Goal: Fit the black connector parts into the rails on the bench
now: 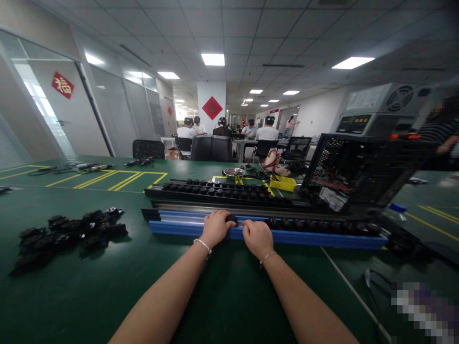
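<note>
A long blue rail with a channel lies crosswise on the green table in front of me. Several small black parts, perhaps wheels, sit in a row in its right half. My left hand is closed at the rail, with thumb and fingers around one small black wheel-like part in the channel. Just to the right, my right hand is curled over the rail, its thumb side towards that part. Its fingertips are partly hidden. The channel's left end shows bare metal.
Loose black parts lie in a heap at the left. Behind the blue rail are black rails with wheels, a metal bowl and a yellow tray. An open computer case stands at the right. Several people sit farther back.
</note>
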`<move>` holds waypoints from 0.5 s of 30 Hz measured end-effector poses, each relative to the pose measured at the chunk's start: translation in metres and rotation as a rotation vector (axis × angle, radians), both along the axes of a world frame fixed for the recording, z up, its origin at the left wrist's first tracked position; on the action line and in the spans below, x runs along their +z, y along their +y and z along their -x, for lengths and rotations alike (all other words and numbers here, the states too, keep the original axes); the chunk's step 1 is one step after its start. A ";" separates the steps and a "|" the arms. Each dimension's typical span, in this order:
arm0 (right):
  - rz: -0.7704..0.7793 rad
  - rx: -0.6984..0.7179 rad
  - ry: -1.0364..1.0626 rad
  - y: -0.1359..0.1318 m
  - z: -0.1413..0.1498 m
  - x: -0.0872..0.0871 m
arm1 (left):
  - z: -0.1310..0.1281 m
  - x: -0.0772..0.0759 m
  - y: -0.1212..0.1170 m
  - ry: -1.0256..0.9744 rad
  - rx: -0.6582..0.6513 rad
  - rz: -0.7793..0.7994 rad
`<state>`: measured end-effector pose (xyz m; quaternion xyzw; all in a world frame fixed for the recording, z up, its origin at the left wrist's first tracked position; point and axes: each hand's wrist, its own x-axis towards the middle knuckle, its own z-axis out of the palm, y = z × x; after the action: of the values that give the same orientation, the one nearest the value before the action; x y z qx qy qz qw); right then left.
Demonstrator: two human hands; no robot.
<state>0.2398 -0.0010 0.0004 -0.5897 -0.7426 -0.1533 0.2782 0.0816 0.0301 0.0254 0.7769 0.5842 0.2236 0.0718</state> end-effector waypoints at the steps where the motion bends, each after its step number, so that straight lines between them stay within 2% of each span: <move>1: 0.002 -0.008 -0.009 0.000 0.000 0.000 | 0.001 0.000 0.000 0.001 0.002 0.003; 15: 0.018 -0.053 -0.051 0.000 0.001 0.002 | 0.022 0.004 0.001 0.015 0.024 0.022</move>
<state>0.2385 -0.0010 0.0019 -0.6074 -0.7350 -0.1689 0.2496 0.0598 0.0310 0.0289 0.7705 0.5966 0.2123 0.0732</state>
